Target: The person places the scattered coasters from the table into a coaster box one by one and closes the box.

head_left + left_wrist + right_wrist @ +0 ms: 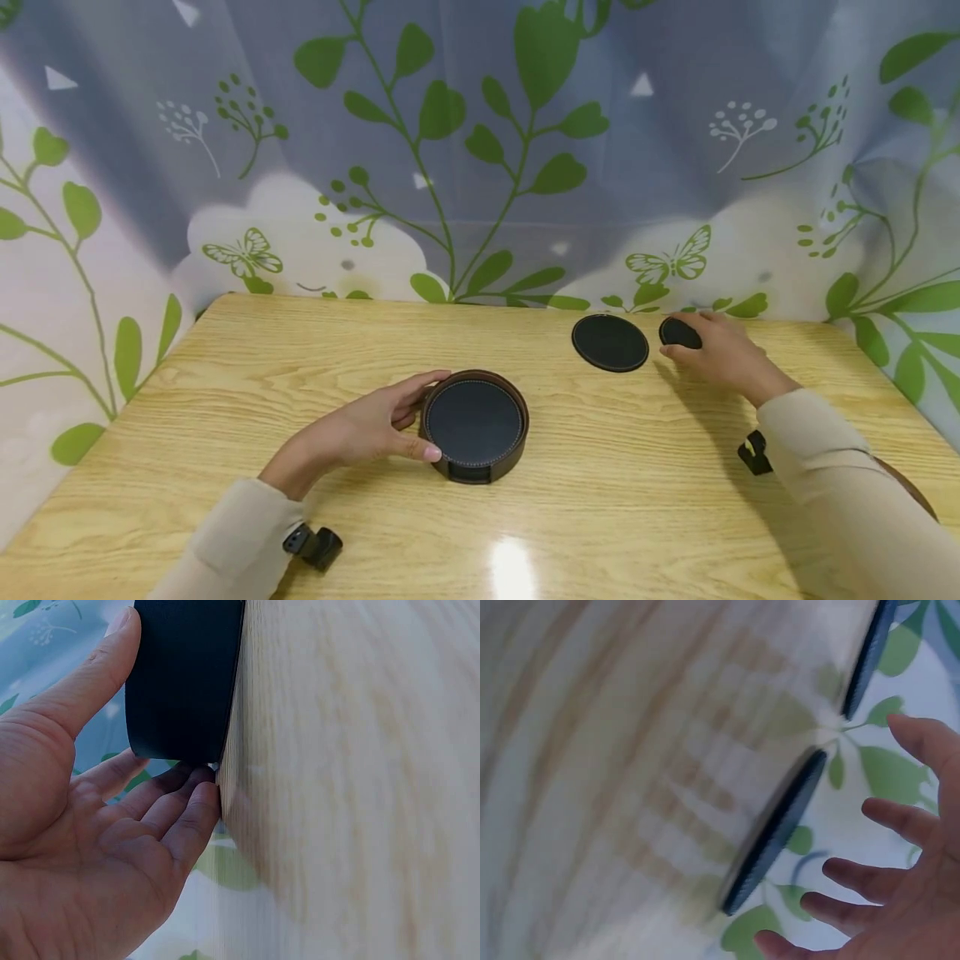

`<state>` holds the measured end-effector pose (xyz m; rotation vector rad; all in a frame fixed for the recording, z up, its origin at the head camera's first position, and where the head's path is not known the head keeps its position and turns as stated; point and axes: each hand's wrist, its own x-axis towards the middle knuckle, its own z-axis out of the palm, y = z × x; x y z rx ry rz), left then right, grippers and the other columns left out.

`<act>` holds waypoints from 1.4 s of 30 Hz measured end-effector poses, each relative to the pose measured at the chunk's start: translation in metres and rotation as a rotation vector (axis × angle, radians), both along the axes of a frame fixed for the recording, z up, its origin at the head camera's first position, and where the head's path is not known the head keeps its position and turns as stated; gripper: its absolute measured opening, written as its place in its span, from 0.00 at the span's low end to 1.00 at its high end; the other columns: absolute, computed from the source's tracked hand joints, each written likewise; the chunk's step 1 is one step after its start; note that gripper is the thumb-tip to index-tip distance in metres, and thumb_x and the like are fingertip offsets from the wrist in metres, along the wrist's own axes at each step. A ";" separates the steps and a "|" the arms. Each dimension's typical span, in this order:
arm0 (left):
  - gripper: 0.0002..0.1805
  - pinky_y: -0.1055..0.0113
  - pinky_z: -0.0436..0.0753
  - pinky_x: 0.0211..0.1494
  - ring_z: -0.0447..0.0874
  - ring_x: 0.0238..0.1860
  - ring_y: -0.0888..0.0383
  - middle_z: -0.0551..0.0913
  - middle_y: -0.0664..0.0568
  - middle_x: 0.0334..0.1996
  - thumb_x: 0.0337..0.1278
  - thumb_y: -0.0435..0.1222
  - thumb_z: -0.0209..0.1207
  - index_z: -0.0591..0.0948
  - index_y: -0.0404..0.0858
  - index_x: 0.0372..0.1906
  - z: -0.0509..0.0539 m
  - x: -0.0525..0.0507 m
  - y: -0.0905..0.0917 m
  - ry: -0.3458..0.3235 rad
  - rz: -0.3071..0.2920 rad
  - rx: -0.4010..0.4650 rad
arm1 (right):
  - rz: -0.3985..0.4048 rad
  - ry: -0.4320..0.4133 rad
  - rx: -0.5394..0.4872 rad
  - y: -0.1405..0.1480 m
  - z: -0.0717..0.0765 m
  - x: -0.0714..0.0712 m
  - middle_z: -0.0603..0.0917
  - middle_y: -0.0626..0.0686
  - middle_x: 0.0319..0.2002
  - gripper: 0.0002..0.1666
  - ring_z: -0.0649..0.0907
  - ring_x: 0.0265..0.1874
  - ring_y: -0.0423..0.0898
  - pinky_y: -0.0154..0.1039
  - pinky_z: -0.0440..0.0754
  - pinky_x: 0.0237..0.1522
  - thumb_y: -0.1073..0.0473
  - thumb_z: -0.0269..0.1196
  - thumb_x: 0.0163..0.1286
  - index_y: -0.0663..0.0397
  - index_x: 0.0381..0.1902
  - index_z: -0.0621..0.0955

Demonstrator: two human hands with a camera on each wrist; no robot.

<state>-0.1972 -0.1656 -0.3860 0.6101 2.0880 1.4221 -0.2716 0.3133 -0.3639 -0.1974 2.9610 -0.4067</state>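
A round brown coaster holder (pixel 507 467) stands on the table with a black stitched coaster (pixel 474 422) on top inside it. My left hand (pixel 367 425) holds the holder's left side, thumb at the front rim and fingers round the back; the left wrist view shows thumb and fingertips against the dark wall (pixel 184 682). At the back right, my right hand (pixel 720 350) hovers over a black coaster (pixel 678 333), partly hiding it. In the right wrist view its fingers are spread, apart from that coaster (pixel 776 832). Another black coaster (pixel 610 342) lies flat to its left.
The wooden table (pixel 337 333) ends at a patterned curtain (pixel 480 150) behind and at the sides. A brown curved edge of something (pixel 911 490) shows beside the right sleeve, mostly hidden. Black straps with mounts (pixel 315 546) sit on both wrists.
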 end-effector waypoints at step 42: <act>0.56 0.43 0.59 0.84 0.49 0.84 0.39 0.56 0.38 0.83 0.58 0.35 0.74 0.52 0.41 0.86 -0.001 0.000 0.001 0.013 0.002 -0.007 | 0.059 -0.049 0.107 0.026 -0.010 -0.027 0.59 0.87 0.72 0.50 0.59 0.68 0.90 0.85 0.70 0.56 0.39 0.62 0.77 0.65 0.80 0.59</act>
